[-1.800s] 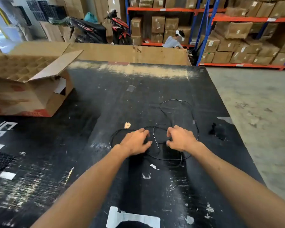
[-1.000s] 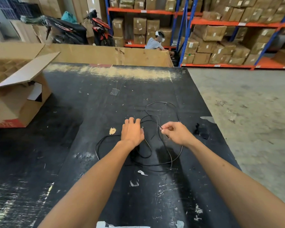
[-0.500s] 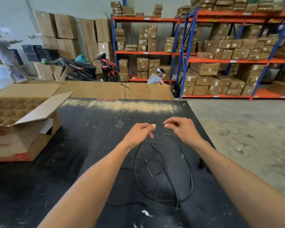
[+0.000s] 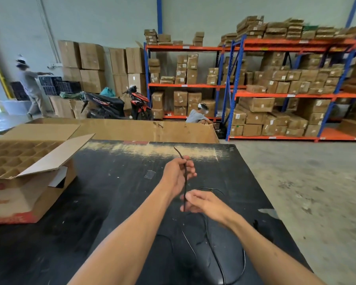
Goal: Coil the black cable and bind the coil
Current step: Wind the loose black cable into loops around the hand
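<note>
A thin black cable lies in loose loops on the black table, partly hard to tell from the dark surface. My left hand is raised above the table and shut on the cable near one end, whose tip sticks up past the fingers. A taut stretch of the cable runs straight down to my right hand, which pinches it just below and nearer to me. The remaining cable hangs from my right hand down to the loops between my forearms.
An open cardboard box with a cell divider stands on the table's left. Flat cardboard lines the far edge. The table's right edge drops to a concrete floor. Shelving with cartons, motorbikes and two people are far behind.
Both hands have lifted the cable off the table. They were side by side half a second ago; now the left is higher and farther, the right lower, with cable stretched between. The view tilted up.
</note>
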`<state>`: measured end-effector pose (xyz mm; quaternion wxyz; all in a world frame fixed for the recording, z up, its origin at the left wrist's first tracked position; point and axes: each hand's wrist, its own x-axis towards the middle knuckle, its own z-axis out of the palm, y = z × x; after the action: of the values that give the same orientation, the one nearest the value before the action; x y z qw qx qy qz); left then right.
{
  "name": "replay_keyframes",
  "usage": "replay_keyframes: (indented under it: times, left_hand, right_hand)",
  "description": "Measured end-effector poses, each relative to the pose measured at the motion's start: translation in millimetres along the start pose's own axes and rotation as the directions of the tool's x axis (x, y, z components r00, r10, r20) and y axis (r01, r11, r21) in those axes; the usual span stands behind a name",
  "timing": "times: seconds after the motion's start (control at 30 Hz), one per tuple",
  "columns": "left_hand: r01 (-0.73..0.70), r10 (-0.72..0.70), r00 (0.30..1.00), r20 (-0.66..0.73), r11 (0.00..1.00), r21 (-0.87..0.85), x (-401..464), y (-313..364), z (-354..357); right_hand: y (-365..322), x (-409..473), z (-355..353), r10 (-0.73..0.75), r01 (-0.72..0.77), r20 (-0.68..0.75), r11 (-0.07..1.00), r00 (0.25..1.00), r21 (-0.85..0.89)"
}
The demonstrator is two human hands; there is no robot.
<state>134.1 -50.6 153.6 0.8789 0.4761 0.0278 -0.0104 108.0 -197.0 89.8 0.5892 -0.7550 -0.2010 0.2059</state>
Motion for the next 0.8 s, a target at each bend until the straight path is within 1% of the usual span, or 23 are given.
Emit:
replay_keyframes:
  times: [0.1,0.17,0.2,0.3,0.37,0.47,0.57,0.67,0.8]
  left_hand:
    - [-0.029,0.028,0.999,0.022,1.0,0.012,-0.6,5.6,-2.2]
    - [-0.043,0.037,0.996,0.077,0.996,0.075,0.7,10.2,-6.2]
    - [-0.04,0.027,0.993,0.117,0.993,0.107,1.4,12.2,-8.3]
    - [0.025,-0.05,0.973,0.227,0.993,0.113,3.3,17.5,-13.2]
    - [0.097,-0.121,0.956,0.266,0.99,0.101,4.1,20.4,-14.8]
    - [0.167,-0.206,0.947,0.245,0.971,0.169,4.8,22.0,-17.0]
    - [0.176,-0.215,0.964,0.157,0.957,0.229,4.6,19.9,-16.9]
    - [0.177,-0.201,0.968,0.148,0.971,0.159,5.8,17.6,-16.3]
    - [0.178,-0.187,0.954,0.236,0.982,0.058,7.1,21.6,-14.8]
  right_hand:
    - [5.5,-3.7,8.0,-0.083,0.08,0.03,0.993,0.996,0.083]
    - [4.9,-6.5,8.2,-0.1,0.094,0.058,0.99,0.993,0.101]
    - [5.0,-8.1,7.3,-0.104,0.098,0.07,0.992,0.992,0.083]
    - [5.8,-15.3,4.6,-0.112,0.114,0.075,0.993,0.991,-0.023]
    - [7.6,-18.8,3.9,-0.121,0.123,0.06,0.992,0.991,-0.024]
    - [11.2,-20.5,4.6,-0.132,0.132,0.033,0.991,0.991,0.0]
    - [15.3,-21.1,7.6,-0.149,0.149,-0.001,0.989,0.989,-0.001]
    - [18.0,-23.2,8.0,-0.123,0.122,-0.015,0.992,0.992,-0.011]
    - [17.6,-29.0,5.4,-0.073,0.073,0.041,0.997,0.997,-0.009]
